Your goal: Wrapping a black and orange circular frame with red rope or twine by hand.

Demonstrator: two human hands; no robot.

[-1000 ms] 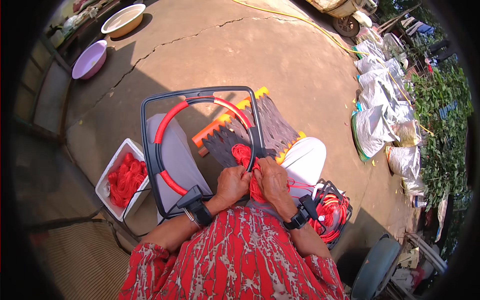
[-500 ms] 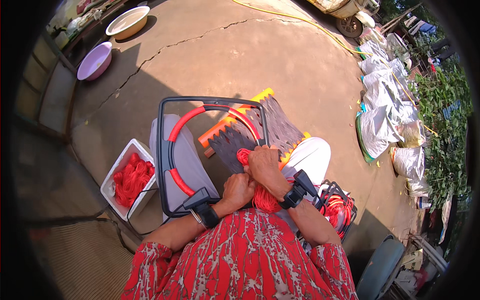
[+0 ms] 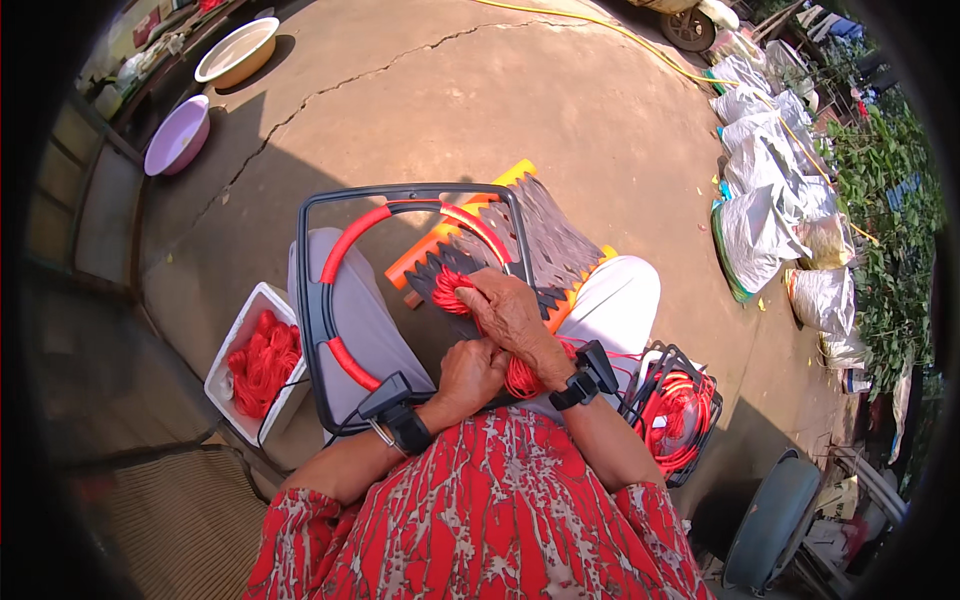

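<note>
Red, thin, glossy cord gathered into a loose hank (image 3: 451,291) sits in front of the person's belly, over the lap and between both hands. Its upper end fans into a rounded tuft of many fine loops; its lower end bulges beneath the right wrist, and a few loose strands trail off to the right. The right hand (image 3: 508,312) curls over the hank, thumb and fingers closed about the strands just below the tuft. The left hand (image 3: 473,371) is bunched into a fist against the cord's middle, touching the right; what its fingers hold is hidden. Left of the hank, a black rectangular frame with a red-wrapped ring (image 3: 353,243) lies across the left thigh. More red cord (image 3: 264,364) fills a white foam box (image 3: 284,408) on the ground.
</note>
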